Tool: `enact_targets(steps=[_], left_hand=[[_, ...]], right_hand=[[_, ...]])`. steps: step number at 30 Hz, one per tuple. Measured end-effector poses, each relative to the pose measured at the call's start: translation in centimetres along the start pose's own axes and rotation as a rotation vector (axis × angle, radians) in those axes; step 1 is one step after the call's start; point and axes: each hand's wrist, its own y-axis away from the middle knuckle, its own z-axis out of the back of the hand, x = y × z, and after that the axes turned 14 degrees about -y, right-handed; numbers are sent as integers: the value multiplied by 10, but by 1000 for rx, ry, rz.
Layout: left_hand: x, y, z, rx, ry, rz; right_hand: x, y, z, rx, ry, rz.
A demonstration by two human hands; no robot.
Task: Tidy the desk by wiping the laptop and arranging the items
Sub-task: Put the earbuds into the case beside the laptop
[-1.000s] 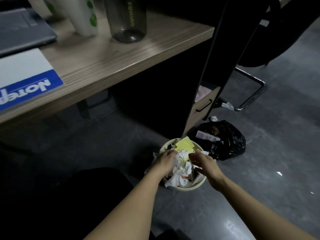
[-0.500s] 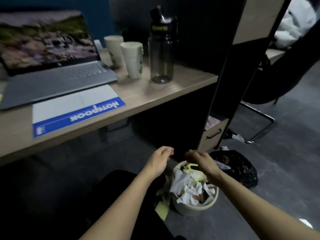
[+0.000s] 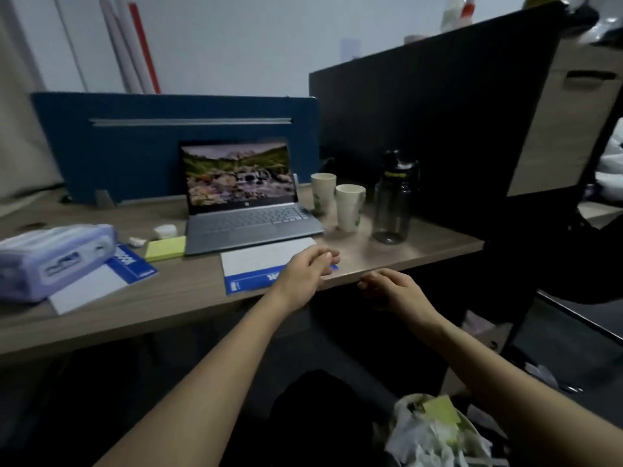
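The desk (image 3: 404, 254) holds an open laptop (image 3: 246, 200) at the back, a tissue pack (image 3: 50, 257) at the left and a notebook (image 3: 266, 264) at the front edge; the left hand (image 3: 308, 274) hovers over the notebook, the right hand (image 3: 394, 291) just below the edge, both empty with fingers loosely apart; arranging seems the step in hand; next, probably squaring the notebook.

Your view: laptop (image 3: 249, 200) open at tabletop (image 3: 188, 291) rear centre, divider panel (image 3: 168, 143) behind it. Notebook (image 3: 269, 264) directly before laptop, at front edge. Sticky notes (image 3: 166, 248) just left of laptop. Tissue pack (image 3: 50, 261) far left, lying on second notebook (image 3: 101, 281). Two cups (image 3: 337, 203) right of laptop; bottle (image 3: 394, 200) right of cups. Waste bin (image 3: 435, 433) on floor below tabletop, at your right.
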Motion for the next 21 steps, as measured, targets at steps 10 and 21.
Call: enact_targets(steps=[10, 21], left_hand=[[48, 31, 148, -293, -199, 42], [140, 63, 262, -595, -270, 221]], right_hand=[[23, -58, -98, 197, 111, 98], [13, -144, -226, 452, 182, 155]])
